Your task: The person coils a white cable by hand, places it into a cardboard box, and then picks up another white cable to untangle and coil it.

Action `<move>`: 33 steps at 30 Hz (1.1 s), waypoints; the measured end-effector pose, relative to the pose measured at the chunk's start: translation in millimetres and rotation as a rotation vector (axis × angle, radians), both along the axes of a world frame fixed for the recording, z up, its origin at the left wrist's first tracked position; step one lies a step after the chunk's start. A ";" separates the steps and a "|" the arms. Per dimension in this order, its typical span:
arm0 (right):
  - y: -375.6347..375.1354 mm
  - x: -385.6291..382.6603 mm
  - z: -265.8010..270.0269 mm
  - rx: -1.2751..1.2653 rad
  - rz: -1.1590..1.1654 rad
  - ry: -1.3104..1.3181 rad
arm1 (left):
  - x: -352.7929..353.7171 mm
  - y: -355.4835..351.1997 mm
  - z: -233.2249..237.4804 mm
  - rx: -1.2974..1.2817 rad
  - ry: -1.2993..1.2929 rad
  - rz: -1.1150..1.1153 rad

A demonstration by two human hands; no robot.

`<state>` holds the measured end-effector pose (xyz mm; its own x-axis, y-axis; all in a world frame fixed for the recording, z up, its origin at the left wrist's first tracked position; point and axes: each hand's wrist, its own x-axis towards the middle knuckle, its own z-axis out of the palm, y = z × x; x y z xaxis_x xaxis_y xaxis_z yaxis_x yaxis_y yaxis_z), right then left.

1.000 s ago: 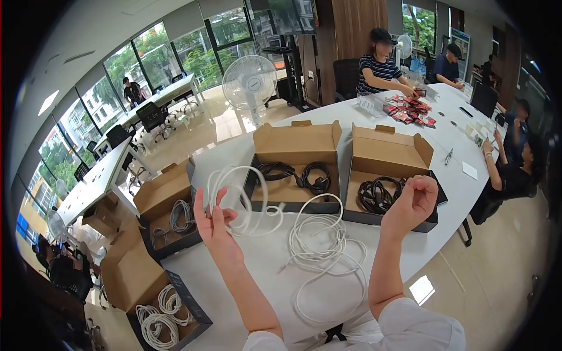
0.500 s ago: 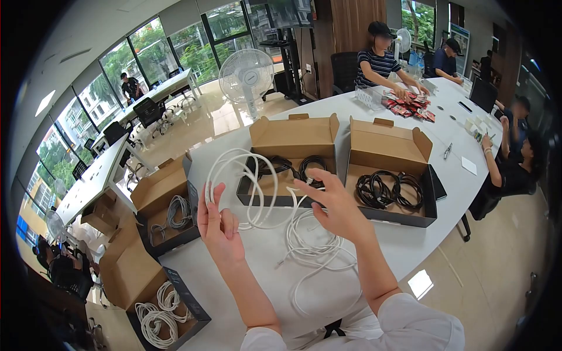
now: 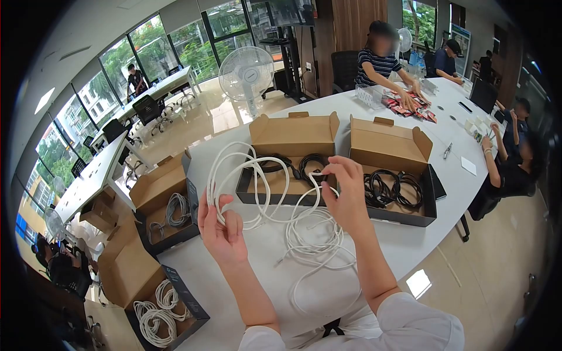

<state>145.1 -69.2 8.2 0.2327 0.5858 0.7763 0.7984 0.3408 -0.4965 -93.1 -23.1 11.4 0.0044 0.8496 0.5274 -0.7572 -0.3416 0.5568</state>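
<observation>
Loops of a white cable [image 3: 268,190] hang from my left hand [image 3: 224,235], whose curled fingers close around them. My right hand [image 3: 348,199] pinches the same cable between thumb and fingertips, to the right of the loops. A length runs from there to a loose white pile [image 3: 313,248] on the table below my right hand. Just beyond my hands stands an open box [image 3: 293,130] with coiled black cables [image 3: 313,165], partly hidden by the loops. Beside it, another open box [image 3: 386,140] contains black cables [image 3: 404,190]; my right hand overlaps its left edge.
At left, one open box [image 3: 161,181] holds a grey cable [image 3: 177,209]; nearer me, another [image 3: 129,263] holds white coils [image 3: 157,324]. Across the white table [image 3: 234,137], a person sorts red packets [image 3: 410,106]. Other people sit at right. A fan [image 3: 247,73] stands beyond.
My right hand has gone from spread fingers to a pinch on the cable, shifting slightly right. The loops at my left hand have widened, and its fingers curl more.
</observation>
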 end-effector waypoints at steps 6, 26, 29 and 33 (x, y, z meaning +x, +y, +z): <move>-2.0 10.5 -3.3 0.145 -0.064 0.165 | 3.2 -0.2 3.5 -0.064 0.076 0.080; -25.2 8.5 15.6 -0.622 0.427 0.110 | 7.7 -4.7 9.6 -0.120 -0.070 0.263; -30.5 0.7 17.4 -0.483 0.537 0.405 | 17.1 -11.7 14.2 -0.141 -0.025 0.205; -31.8 -14.4 14.8 -0.351 0.571 0.662 | 40.2 -28.5 10.0 -0.119 0.163 0.131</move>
